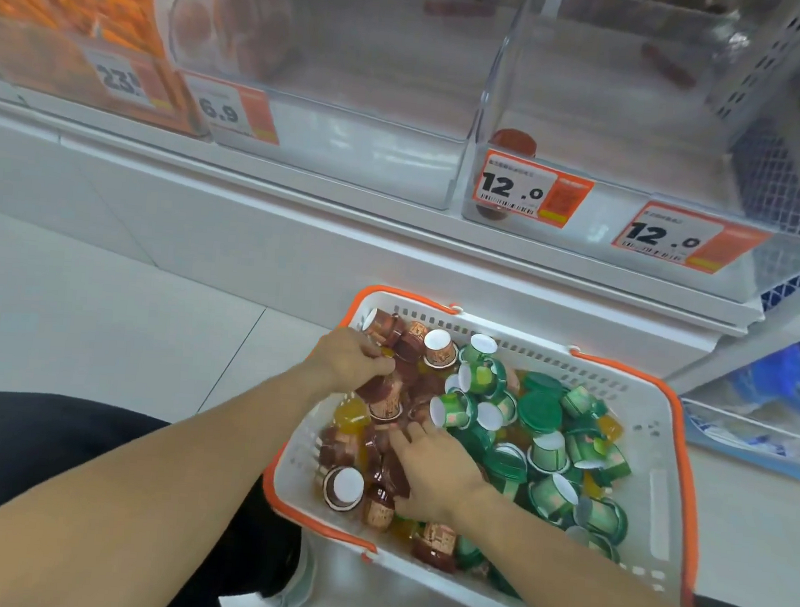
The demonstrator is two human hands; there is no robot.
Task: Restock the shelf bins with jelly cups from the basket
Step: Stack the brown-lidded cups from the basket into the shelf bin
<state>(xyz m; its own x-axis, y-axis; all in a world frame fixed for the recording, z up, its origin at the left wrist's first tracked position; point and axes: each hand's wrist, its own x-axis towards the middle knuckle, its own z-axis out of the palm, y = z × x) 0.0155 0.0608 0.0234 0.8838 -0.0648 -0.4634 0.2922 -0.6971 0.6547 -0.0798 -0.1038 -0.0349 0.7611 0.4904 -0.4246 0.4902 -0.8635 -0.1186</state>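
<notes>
The left hand (353, 362) has its fingers curled round brown jelly cups (388, 398) at the basket's far left, while the right hand (432, 473) lies spread over more brown ones, though whether it grips any I cannot tell. The cups look light, stiff-walled and slick, best gathered round their sides. They fill the white basket (651, 490) on the floor below 2 nearly empty clear bins (592, 141).

- Left hand (353, 362) reaches forward from a bare forearm, back of the hand up, fingers curled downward and closed on brown jelly cups (384, 390)
- Right hand (432, 473) sits nearer the body, palm down, fingers spread and pointing up-left, lying over the brown cups
- Both arms are bare and angle inward
</notes>
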